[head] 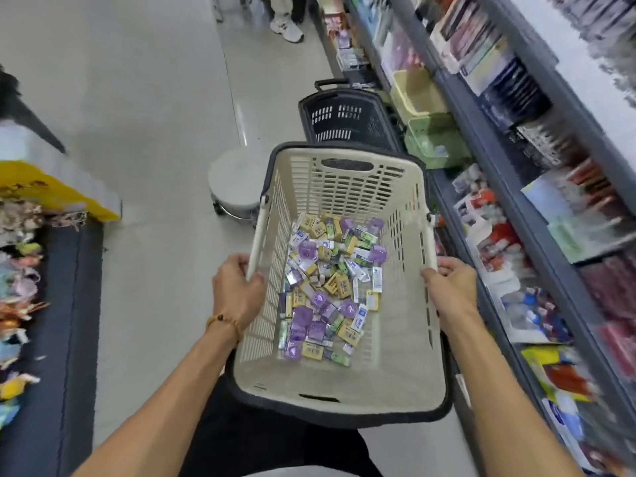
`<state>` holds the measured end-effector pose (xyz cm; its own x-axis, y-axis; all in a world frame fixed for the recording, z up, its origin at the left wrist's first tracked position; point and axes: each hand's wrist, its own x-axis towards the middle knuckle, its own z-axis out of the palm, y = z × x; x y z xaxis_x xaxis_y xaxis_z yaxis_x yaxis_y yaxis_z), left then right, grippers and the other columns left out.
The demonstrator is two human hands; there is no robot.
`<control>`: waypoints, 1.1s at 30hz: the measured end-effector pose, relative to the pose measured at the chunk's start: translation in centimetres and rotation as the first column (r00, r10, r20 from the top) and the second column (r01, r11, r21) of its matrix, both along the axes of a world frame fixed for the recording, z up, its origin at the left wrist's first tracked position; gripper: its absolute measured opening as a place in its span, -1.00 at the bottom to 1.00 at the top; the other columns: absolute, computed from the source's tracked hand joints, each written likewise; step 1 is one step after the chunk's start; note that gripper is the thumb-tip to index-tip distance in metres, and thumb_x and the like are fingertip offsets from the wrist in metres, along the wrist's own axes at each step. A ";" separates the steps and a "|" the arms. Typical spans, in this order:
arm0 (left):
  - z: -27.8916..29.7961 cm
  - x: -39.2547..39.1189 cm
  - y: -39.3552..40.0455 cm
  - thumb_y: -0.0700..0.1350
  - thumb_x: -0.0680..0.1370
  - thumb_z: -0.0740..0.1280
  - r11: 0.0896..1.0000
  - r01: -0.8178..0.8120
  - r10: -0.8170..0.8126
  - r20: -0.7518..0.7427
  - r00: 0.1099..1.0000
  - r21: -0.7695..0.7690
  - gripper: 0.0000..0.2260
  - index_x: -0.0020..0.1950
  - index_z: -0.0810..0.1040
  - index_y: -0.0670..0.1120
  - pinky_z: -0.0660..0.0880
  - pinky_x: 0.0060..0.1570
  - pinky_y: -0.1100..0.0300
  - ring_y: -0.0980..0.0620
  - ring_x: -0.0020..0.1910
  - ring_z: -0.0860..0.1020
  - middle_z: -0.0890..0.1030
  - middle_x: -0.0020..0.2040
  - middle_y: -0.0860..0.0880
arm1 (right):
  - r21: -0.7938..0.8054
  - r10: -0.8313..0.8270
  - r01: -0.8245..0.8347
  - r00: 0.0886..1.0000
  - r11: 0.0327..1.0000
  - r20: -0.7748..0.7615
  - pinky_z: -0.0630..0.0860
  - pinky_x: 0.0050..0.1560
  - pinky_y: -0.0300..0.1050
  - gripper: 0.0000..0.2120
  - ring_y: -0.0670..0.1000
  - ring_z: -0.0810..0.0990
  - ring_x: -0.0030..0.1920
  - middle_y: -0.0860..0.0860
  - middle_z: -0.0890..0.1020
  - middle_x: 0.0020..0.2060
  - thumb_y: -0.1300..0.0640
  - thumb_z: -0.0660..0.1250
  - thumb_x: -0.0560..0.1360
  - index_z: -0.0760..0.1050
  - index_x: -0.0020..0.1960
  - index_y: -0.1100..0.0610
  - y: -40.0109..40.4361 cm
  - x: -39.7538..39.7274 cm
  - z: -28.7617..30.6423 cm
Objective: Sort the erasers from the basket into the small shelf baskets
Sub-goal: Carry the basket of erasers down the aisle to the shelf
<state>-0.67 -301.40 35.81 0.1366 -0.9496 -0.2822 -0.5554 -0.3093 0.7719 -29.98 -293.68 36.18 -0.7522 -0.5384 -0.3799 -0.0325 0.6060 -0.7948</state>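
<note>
Both arms reach out over a pair of dark trousers, each hand clamped on a side rim of the cream basket (395, 342). The left hand (235, 282) curls round the left rim right where the handle arm comes down, with a bead bracelet (223, 323) on that wrist; the right hand (449, 280) grips the right rim the same way. Inside, the erasers (327, 284) sit in a loose heap along the basket's floor — yellow, purple, white and green packets all mixed up. Just past the basket's far rim there's a round grey stool (234, 182) on the floor and a black basket (347, 118) beyond it. Along the right runs the shelf, with small shelf baskets (430, 132) — cream and green — near that black one.
</note>
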 end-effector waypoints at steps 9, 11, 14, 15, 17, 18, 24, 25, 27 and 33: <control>-6.0 -8.2 -28.9 -0.23 0.52 0.34 0.987 0.111 -0.107 -0.043 0.993 0.112 -0.85 0.07 0.48 -0.09 0.42 -0.40 0.32 0.14 -0.29 0.52 0.55 -0.17 0.03 | 0.064 -0.056 0.062 0.995 0.996 -0.087 0.64 -0.04 0.17 -0.91 0.18 0.69 -0.13 0.14 0.68 -0.16 0.26 0.39 0.46 0.53 -0.10 0.11 -26.6 -7.5 -3.4; -7.1 -10.3 -33.9 -0.25 0.53 0.33 0.985 0.108 -0.104 -0.039 0.994 0.131 -0.83 0.11 0.49 -0.11 0.45 -0.30 0.26 0.05 -0.23 0.54 0.57 -0.11 -0.01 | 0.071 -0.046 0.054 0.993 0.996 -0.105 0.64 -0.03 0.15 -0.90 0.17 0.68 -0.14 0.13 0.68 -0.16 0.25 0.40 0.45 0.54 -0.06 0.12 -31.9 -9.6 -3.9; -9.0 -13.7 -40.8 -0.27 0.52 0.32 0.983 0.095 -0.091 -0.033 0.995 0.160 -0.79 0.15 0.51 -0.18 0.51 -0.17 0.17 -0.04 -0.14 0.55 0.58 -0.04 -0.07 | 0.093 -0.021 0.031 0.994 0.995 -0.110 0.61 -0.12 0.05 -0.87 0.12 0.63 -0.23 0.07 0.64 -0.25 0.26 0.40 0.46 0.49 -0.16 0.06 -39.4 -13.2 -5.2; -9.8 -15.1 -43.0 -0.27 0.51 0.32 0.982 0.100 -0.096 -0.033 0.995 0.163 -0.79 0.15 0.52 -0.20 0.53 -0.15 0.14 -0.06 -0.12 0.56 0.59 -0.04 -0.09 | 0.108 -0.004 0.016 0.993 0.994 -0.116 0.58 -0.15 0.00 -0.87 0.10 0.62 -0.24 0.06 0.62 -0.26 0.26 0.39 0.46 0.49 -0.16 0.07 -41.8 -14.7 -5.7; -11.7 -17.8 -46.9 -0.27 0.52 0.32 0.980 0.089 -0.087 -0.017 0.996 0.177 -0.80 0.14 0.53 -0.20 0.52 -0.22 0.20 -0.04 -0.12 0.57 0.60 -0.04 -0.10 | 0.143 0.023 -0.004 0.991 0.990 -0.129 0.60 -0.15 -0.02 -0.91 0.10 0.63 -0.22 0.09 0.63 -0.20 0.25 0.39 0.47 0.50 -0.10 0.11 -46.2 -17.5 -7.6; -12.8 -19.1 -48.5 -0.25 0.53 0.33 0.981 0.071 -0.069 -0.015 0.997 0.182 -0.82 0.13 0.54 -0.20 0.47 -0.30 0.30 -0.02 -0.14 0.56 0.60 -0.05 -0.09 | 0.153 0.040 -0.020 0.990 0.988 -0.132 0.62 -0.10 0.00 -0.91 0.11 0.65 -0.18 0.11 0.65 -0.15 0.26 0.39 0.47 0.52 -0.06 0.13 -48.3 -18.8 -8.4; -19.3 -25.8 -56.0 -0.17 0.54 0.34 0.970 -0.015 0.021 -0.021 1.000 0.242 -0.90 0.03 0.52 -0.15 0.38 -0.40 0.37 0.01 -0.18 0.55 0.59 -0.10 -0.06 | 0.215 0.169 -0.141 0.979 0.966 -0.116 0.56 -0.36 -0.21 -0.88 -0.05 0.61 -0.26 0.07 0.63 -0.05 0.25 0.37 0.53 0.51 0.06 0.15 -60.1 -26.0 -14.1; -20.1 -26.5 -56.7 -0.18 0.54 0.34 0.965 -0.026 0.031 -0.015 0.999 0.260 -0.91 0.02 0.50 -0.14 0.39 -0.43 0.37 0.02 -0.21 0.55 0.59 -0.11 -0.06 | 0.231 0.195 -0.165 0.975 0.959 -0.111 0.53 -0.41 -0.28 -0.87 -0.08 0.59 -0.27 0.06 0.61 -0.05 0.25 0.36 0.54 0.50 0.07 0.16 -61.6 -26.8 -15.2; -21.9 -27.6 -57.8 -0.23 0.53 0.33 0.957 -0.041 0.043 0.001 0.999 0.286 -0.90 0.03 0.48 -0.15 0.41 -0.42 0.36 0.00 -0.20 0.56 0.59 -0.09 -0.09 | 0.269 0.246 -0.206 0.961 0.941 -0.124 0.42 -0.50 -0.40 -0.87 -0.14 0.53 -0.28 0.03 0.55 -0.05 0.25 0.35 0.55 0.45 0.06 0.16 -64.2 -28.0 -17.5; -27.4 -28.3 -58.4 -0.19 0.52 0.35 0.964 -0.037 0.018 0.077 0.997 0.263 -0.88 -0.08 0.40 -0.09 0.31 -0.37 0.31 0.01 -0.27 0.47 0.50 -0.25 0.01 | 0.341 0.331 -0.263 0.930 0.903 -0.161 0.45 -0.15 -0.25 -0.85 0.06 0.53 -0.06 0.07 0.56 -0.01 0.24 0.36 0.54 0.45 0.07 0.10 -68.1 -29.1 -25.5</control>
